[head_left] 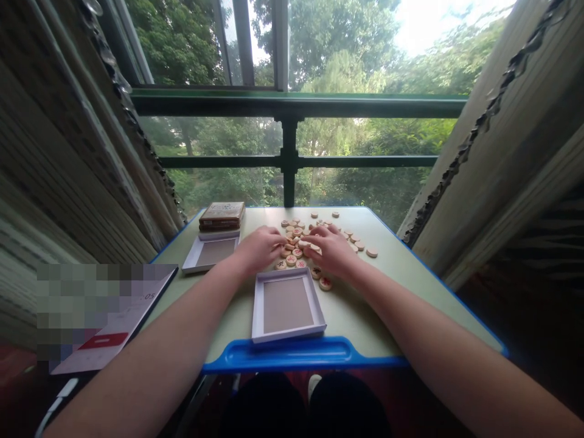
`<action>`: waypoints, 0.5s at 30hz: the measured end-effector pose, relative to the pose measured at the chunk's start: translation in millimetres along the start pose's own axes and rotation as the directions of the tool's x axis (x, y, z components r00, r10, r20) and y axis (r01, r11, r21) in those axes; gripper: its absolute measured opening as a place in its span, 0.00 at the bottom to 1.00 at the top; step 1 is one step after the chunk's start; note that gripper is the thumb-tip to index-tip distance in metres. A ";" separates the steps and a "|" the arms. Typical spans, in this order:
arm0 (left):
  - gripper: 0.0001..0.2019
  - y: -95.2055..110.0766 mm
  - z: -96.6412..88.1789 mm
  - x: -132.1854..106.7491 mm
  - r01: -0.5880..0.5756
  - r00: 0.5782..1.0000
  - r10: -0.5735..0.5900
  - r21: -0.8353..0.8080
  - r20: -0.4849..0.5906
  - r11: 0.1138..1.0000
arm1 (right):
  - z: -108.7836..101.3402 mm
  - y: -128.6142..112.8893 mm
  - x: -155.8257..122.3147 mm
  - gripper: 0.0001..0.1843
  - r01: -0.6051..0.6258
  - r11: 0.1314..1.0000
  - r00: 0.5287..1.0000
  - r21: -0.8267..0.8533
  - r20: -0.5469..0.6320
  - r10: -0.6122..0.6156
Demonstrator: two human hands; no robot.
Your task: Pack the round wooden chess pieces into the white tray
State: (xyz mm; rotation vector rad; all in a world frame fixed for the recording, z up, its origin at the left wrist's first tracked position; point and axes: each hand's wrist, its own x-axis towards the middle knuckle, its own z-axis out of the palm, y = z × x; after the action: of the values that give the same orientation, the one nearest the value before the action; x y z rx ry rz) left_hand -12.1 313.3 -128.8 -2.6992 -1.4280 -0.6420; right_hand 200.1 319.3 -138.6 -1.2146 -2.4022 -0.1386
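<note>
Round wooden Chinese chess pieces, several with red or dark characters, lie in a loose heap on the pale green table. My left hand reaches in from the heap's left side, fingers extended and touching pieces. Over the right side of the heap is my right hand, its fingers spread and pointing left among the pieces. Neither hand shows a firm grip, though some fingertips are partly hidden. Just in front of the heap sits a shallow white box tray with a grey-brown bottom, holding no pieces.
A second white box part rests at the left, beside a stacked brown box. The table's blue edge has a moulded trough. A tablet-like screen stands at the left. Curtains and a green-railed window surround the table.
</note>
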 end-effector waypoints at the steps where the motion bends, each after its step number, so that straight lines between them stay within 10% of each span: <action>1: 0.15 -0.1 0.6 0.7 -0.010 1.000 0.010 0.010 -0.009 1.000 | 0.1 -0.4 0.5 0.15 0.001 1.000 1.000 0.000 0.020 -0.001; 15: 0.12 -3.5 -2.4 -2.2 -0.024 0.996 0.021 0.031 0.089 0.999 | -0.4 6.8 1.0 0.07 0.116 0.988 0.993 0.106 0.025 -0.119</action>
State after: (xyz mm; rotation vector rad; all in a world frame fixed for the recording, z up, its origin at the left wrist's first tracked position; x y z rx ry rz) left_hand -16.8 313.1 -128.1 -2.7464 -1.4118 -0.4997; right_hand 205.1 324.1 -138.6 -1.0364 -2.4755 -0.0292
